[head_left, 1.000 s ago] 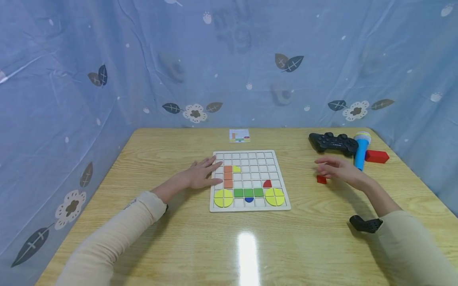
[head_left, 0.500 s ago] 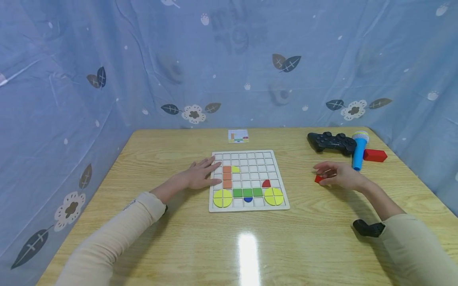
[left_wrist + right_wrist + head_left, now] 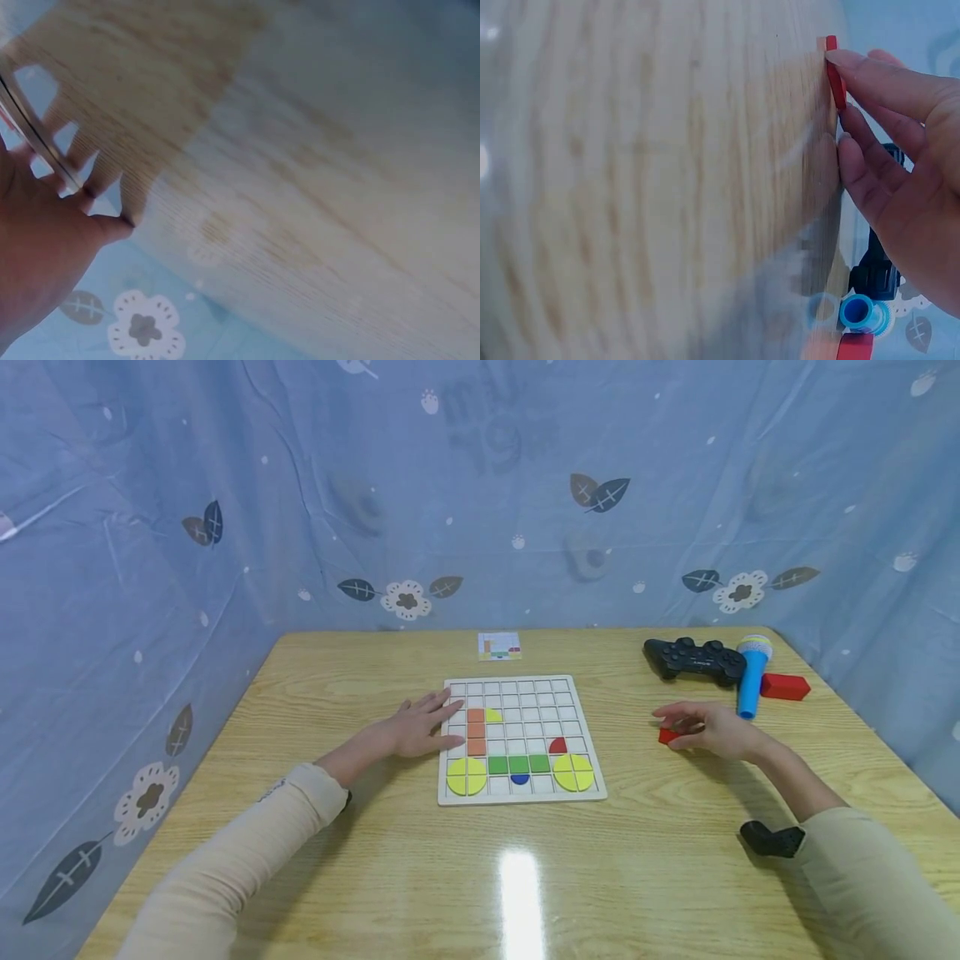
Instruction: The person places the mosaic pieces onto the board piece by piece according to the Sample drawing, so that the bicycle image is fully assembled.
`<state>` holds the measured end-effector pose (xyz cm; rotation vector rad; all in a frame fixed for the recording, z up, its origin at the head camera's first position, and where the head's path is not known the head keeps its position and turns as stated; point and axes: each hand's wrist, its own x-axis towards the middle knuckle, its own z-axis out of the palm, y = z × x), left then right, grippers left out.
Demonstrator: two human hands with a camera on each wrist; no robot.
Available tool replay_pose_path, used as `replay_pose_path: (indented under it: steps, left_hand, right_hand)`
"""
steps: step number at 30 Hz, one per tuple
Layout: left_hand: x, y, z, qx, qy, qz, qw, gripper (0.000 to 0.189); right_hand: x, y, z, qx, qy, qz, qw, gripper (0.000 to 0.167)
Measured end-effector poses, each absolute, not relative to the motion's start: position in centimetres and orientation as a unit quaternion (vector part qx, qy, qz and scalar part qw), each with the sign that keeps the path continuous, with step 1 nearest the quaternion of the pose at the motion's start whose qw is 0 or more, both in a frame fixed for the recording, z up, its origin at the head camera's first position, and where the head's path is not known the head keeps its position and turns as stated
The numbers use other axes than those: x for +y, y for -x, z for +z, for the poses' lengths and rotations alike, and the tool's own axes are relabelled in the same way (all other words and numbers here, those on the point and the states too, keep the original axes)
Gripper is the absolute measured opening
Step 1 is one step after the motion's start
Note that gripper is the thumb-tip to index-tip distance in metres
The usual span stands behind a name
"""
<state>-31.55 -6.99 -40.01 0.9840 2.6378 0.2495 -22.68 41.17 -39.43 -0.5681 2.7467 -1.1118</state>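
Observation:
My left hand (image 3: 420, 727) lies with fingers spread over the left edge of a white grid board (image 3: 532, 688); the left wrist view shows that hand (image 3: 52, 240) at the board's edge. On the board are yellow quarter tiles forming two circles (image 3: 467, 777), orange squares (image 3: 476, 731), green squares (image 3: 519, 765), a blue half-round tile (image 3: 520, 779), a red quarter tile (image 3: 558, 746) and a yellow one (image 3: 492, 716). To the right of the board, my right hand (image 3: 716, 731) pinches a small flat red tile (image 3: 835, 75) between thumb and fingers, close over the table.
A picture card (image 3: 499, 646) lies behind the board. At the back right are a black game controller (image 3: 697, 661), a blue toy microphone (image 3: 750, 685) and a red block (image 3: 785, 687). A patterned blue cloth (image 3: 480, 527) hangs behind the table.
My right hand has come down onto the loose red tile and its thumb and fingers have closed around it. The left hand stays on the board's edge.

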Motion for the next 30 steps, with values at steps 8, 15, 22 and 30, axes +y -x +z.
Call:
replay_pose_path:
  steps: [8,15,22,30]
  left_hand:
    - [-7.1,31.5,-40.1,0.923,-0.339,0.087,0.16,0.077]
    - [-7.0,31.6,-40.1,0.922,-0.342,0.086,0.157,0.076]
    - [-7.0,31.6,-40.1,0.923,-0.339,0.083,0.16,0.076]
    - [-6.9,31.5,-39.9,0.923,-0.339,0.081,0.16,0.076]
  right_hand:
    - [41.1,22.7,-39.4,0.918,0.175,-0.35,0.062,0.042]
    - [41.4,22.7,-39.2,0.935,0.114,-0.332,0.055,0.029]
    - [41.5,22.6,-38.9,0.935,0.055,-0.346,0.048,0.032]
    - [40.3,22.8,-38.8,0.875,0.018,-0.478,0.079,0.043]
